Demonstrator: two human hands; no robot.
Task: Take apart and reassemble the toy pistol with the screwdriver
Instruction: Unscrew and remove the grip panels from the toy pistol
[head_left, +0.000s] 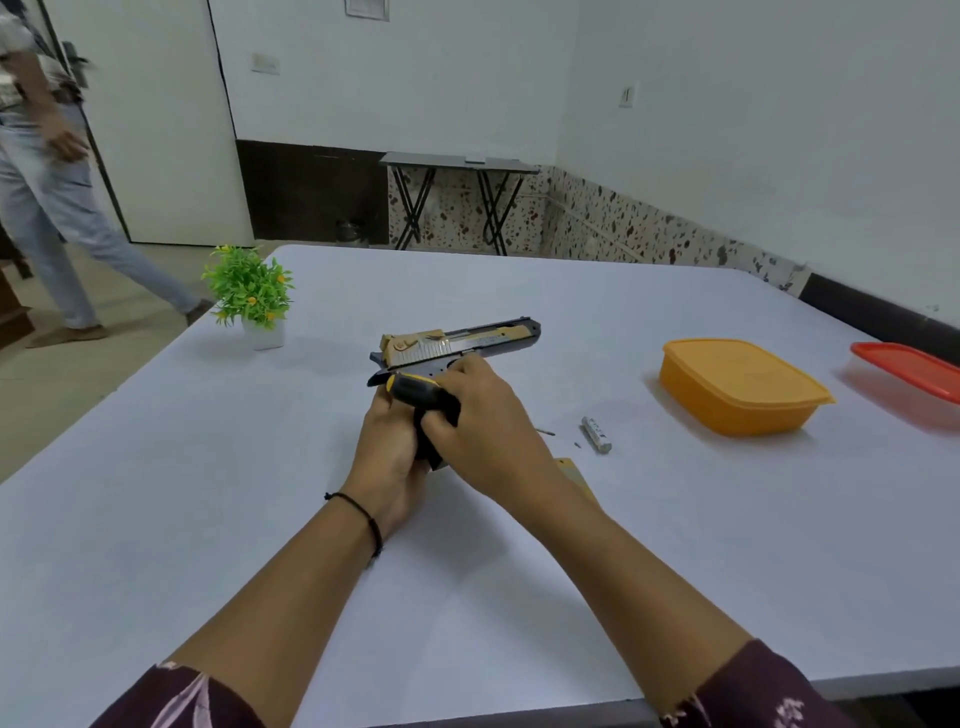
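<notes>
Left hand grips toy pistol (black, tan-silver top); right hand, screwdriver.

Inventory, directions taken from the table's centre:
- White table.
- Green potted plant with yellow blooms, upright in a white pot, 10 o'clock, near the far-left corner.
- Orange lidded box, 2 o'clock.
- Red-lidded box, 3 o'clock, near the orange one but apart, cut off by the frame edge.
- Grey folding table, 12 o'clock, at the far wall.
- Person mid-stride, 10 o'clock, on the floor beyond the table.
</notes>
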